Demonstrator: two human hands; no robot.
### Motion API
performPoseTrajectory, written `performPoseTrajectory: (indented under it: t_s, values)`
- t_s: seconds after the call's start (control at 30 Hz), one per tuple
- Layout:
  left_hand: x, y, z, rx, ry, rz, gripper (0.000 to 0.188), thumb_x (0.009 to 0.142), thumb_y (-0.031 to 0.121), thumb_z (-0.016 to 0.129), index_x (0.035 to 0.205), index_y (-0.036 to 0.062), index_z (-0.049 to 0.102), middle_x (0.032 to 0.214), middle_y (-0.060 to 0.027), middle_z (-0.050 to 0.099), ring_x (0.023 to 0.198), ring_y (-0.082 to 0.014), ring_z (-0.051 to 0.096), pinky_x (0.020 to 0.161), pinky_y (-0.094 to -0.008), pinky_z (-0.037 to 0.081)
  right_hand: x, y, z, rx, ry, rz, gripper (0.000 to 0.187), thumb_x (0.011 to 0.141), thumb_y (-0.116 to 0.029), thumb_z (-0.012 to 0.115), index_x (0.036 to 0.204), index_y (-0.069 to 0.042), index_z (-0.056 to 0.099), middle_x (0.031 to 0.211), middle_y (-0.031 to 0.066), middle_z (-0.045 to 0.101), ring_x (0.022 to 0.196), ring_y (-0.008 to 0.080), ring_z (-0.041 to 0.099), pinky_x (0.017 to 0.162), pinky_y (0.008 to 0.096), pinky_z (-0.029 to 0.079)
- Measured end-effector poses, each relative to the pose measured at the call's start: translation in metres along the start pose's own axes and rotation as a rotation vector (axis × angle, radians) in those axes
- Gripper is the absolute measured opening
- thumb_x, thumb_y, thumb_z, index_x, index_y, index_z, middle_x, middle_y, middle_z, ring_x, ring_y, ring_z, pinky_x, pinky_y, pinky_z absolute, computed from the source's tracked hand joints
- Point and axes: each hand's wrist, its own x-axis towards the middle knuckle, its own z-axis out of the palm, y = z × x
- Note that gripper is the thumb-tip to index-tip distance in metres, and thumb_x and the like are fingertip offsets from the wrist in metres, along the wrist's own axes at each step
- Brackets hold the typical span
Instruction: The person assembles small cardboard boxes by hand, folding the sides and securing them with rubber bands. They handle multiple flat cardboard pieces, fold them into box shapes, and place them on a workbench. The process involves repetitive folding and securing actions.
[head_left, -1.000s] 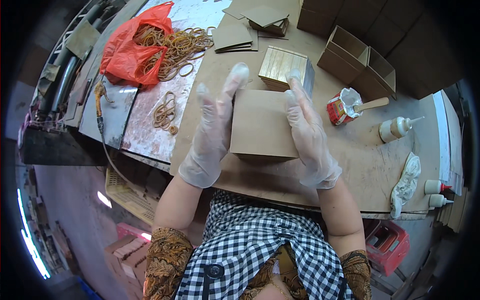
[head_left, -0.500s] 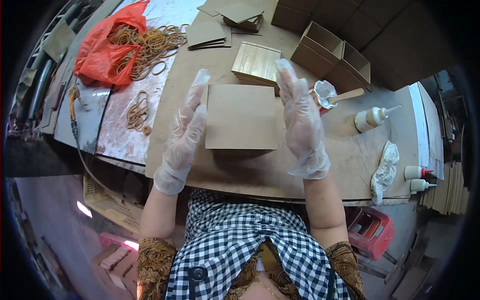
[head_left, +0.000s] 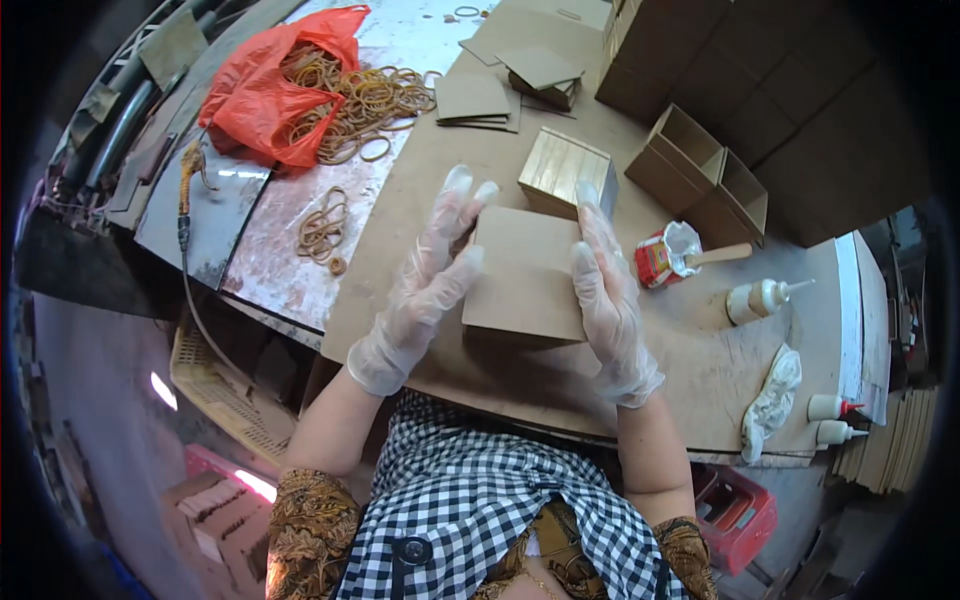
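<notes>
A brown fibreboard box [head_left: 525, 268] with a flat square top stands on the work table in front of me. Both hands wear thin clear plastic gloves. At its left side is my left hand [head_left: 425, 280], thumb by the top's edge and fingers reaching toward the far left corner. My right hand [head_left: 612, 305] lies along the right side, with its thumb at the top edge. Together the hands grip the box from both sides; the parts of the fingers behind its walls are hidden. Just beyond stands a stack of light wooden panels [head_left: 566, 165].
At left, a red plastic bag [head_left: 265, 95] spills rubber bands [head_left: 385, 105]. To the right are a glue tin [head_left: 655, 258] with a wooden stick, a squeeze bottle [head_left: 757, 300] and a crumpled glove [head_left: 772, 400]. Open boxes [head_left: 700, 165] stand at the back right, thin boards [head_left: 475, 98] further left.
My hands have come inward from either side of the box and now meet its sides. The whole view has shifted, with the table appearing lower and turned a little.
</notes>
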Motion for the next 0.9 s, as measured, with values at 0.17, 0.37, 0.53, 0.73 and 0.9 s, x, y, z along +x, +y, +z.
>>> performPoseTrajectory:
  t_s: [0.17, 0.37, 0.53, 0.73, 0.9]
  values:
    - [0.007, -0.006, 0.0, -0.32, 0.123, 0.001, 0.062, 0.103, 0.028, 0.047, 0.156, 0.0057, 0.024, 0.159, -0.0117, 0.03, 0.145, -0.0219, 0.03, 0.12, -0.0371, 0.022, -0.003, 0.009, 0.0, 0.101, 0.026, -0.03, 0.055, 0.105, -0.027, 0.046, 0.149, 0.005, 0.035, 0.16, 0.0194, 0.028, 0.15, 0.0295, 0.022, 0.121, 0.0379, 0.017]
    - [0.016, -0.023, -0.012, -0.288, 0.202, -0.29, 0.041, 0.104, 0.027, 0.051, 0.14, 0.0069, 0.053, 0.135, -0.0075, 0.059, 0.124, -0.015, 0.055, 0.105, -0.0319, 0.045, -0.002, 0.004, -0.002, 0.297, 0.007, 0.005, 0.055, 0.103, -0.018, 0.049, 0.151, 0.002, 0.033, 0.161, 0.0176, 0.025, 0.151, 0.0273, 0.019, 0.121, 0.0381, 0.016]
    - [0.018, -0.026, -0.009, -0.519, 0.133, -0.365, 0.037, 0.102, 0.023, 0.057, 0.136, 0.0085, 0.057, 0.127, -0.0062, 0.064, 0.111, -0.0129, 0.063, 0.095, -0.0286, 0.054, -0.005, -0.001, 0.001, 0.338, -0.006, 0.112, 0.058, 0.098, -0.008, 0.053, 0.151, 0.002, 0.033, 0.162, 0.0174, 0.024, 0.151, 0.0276, 0.019, 0.122, 0.0387, 0.015]
    - [0.02, -0.028, -0.019, -0.411, 0.094, -0.346, 0.036, 0.101, 0.02, 0.059, 0.134, 0.0065, 0.058, 0.125, -0.0069, 0.065, 0.112, -0.0141, 0.063, 0.097, -0.029, 0.053, -0.003, -0.003, 0.001, 0.235, -0.031, 0.095, 0.059, 0.097, -0.007, 0.054, 0.151, 0.002, 0.032, 0.162, 0.0178, 0.023, 0.151, 0.0282, 0.018, 0.122, 0.0393, 0.015]
    - [0.025, -0.029, -0.023, -0.448, 0.068, -0.379, 0.037, 0.1, 0.02, 0.06, 0.133, 0.0046, 0.058, 0.124, -0.007, 0.066, 0.113, -0.0142, 0.062, 0.098, -0.0292, 0.051, -0.003, -0.005, 0.0, 0.196, -0.03, 0.089, 0.059, 0.097, -0.008, 0.053, 0.151, 0.002, 0.032, 0.162, 0.0182, 0.023, 0.151, 0.0287, 0.018, 0.122, 0.0394, 0.015]
